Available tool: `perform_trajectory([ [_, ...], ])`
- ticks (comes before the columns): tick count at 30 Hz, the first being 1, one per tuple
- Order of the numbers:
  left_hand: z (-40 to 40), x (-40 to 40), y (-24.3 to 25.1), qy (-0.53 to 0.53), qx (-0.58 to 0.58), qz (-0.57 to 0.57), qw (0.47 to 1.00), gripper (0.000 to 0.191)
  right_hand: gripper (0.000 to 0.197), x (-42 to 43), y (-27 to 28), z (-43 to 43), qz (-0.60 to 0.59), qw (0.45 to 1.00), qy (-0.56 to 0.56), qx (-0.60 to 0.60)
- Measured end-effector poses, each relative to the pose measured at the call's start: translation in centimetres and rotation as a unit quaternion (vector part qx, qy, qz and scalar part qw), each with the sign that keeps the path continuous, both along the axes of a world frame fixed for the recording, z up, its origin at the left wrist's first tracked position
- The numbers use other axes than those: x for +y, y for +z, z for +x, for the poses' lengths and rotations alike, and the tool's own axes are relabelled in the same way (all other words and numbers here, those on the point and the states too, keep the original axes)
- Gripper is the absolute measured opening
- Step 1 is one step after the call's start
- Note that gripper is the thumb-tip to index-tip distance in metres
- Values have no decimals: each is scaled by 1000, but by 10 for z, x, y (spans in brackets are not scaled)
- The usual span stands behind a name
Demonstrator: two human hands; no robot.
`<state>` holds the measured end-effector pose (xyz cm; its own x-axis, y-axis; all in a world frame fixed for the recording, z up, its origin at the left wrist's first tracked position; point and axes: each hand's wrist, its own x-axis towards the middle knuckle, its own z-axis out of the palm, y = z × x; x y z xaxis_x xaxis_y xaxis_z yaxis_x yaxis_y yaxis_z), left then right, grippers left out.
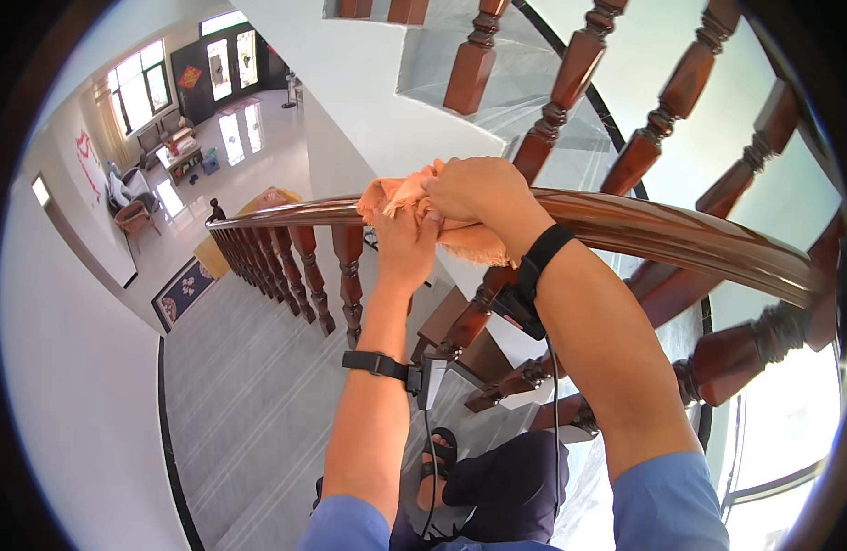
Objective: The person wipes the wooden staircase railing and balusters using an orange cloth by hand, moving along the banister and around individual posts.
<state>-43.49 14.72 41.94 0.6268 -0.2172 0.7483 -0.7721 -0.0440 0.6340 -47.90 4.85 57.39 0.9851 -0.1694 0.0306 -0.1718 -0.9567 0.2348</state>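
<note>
An orange cloth [475, 242] with a frayed edge lies bunched over the polished wooden handrail [671, 231] of a staircase. My left hand [406, 241] grips the cloth from the near side, its thumb up against the folds. From above, my right hand [475, 189] has its fingers curled into the same cloth. Both hands meet close together at the rail, and part of the cloth is hidden beneath them. A loose flap hangs below the rail between my forearms.
Turned wooden balusters [309, 265] stand under the rail. Grey marble steps [251, 386] descend to the left beside a white wall [79, 344]. Cables [555, 413] hang from straps on both wrists. Below lies a room with a patterned mat [183, 293] and a wicker chair [135, 215].
</note>
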Motion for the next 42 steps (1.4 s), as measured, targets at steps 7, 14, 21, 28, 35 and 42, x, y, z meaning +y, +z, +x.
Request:
perform_trajectory([
  [7,66,25,-65,-23,81,-62,995,39,32,51,-39,56,16,1000,-19,15],
  [14,33,30,-34,41,109,-247,962,21,31,60,-57,35,-93,977,152,-115],
  [21,7,59,-11,-119,201,-283,930,15,32,73,-68,-47,112,877,241,-400],
  [28,-26,74,10,-352,336,68,871,28,40,37,-103,-161,513,778,-5,-364],
  [35,-81,-2,15,-221,339,-154,901,30,42,-9,-127,-202,599,570,-100,-553],
  [42,-130,-61,28,-384,418,-352,744,51,47,-41,-90,-153,655,501,46,-564],
])
